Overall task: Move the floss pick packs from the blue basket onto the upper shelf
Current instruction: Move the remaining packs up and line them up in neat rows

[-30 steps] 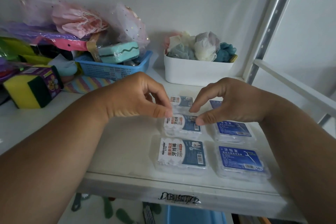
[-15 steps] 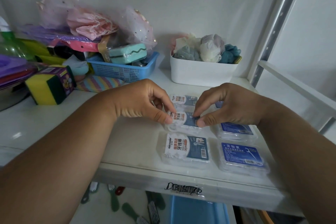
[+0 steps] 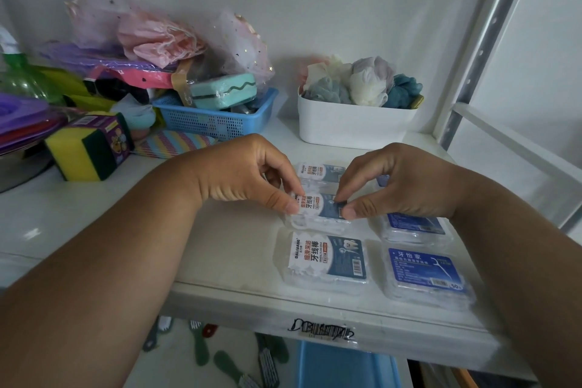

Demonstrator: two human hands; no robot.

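Several clear floss pick packs lie in two columns on the white upper shelf (image 3: 239, 264). My left hand (image 3: 248, 172) and my right hand (image 3: 396, 184) pinch the middle pack (image 3: 318, 208) of the left column at its two ends. In front of it lies a pack with a white and dark blue label (image 3: 327, 258); behind it another pack (image 3: 318, 172) shows. The right column has packs with bright blue labels (image 3: 425, 274), partly under my right wrist. A blue basket edge (image 3: 343, 365) shows below the shelf.
At the back stand a white tub of mesh sponges (image 3: 356, 126) and a blue mesh basket (image 3: 217, 121) holding a mint case and bags. Yellow-green sponges (image 3: 85, 151) sit at the left. A metal shelf post (image 3: 472, 50) rises on the right.
Both hands have stayed pinched on the middle pack; it has shifted slightly toward the front pack. The camera has drifted a little to the left.
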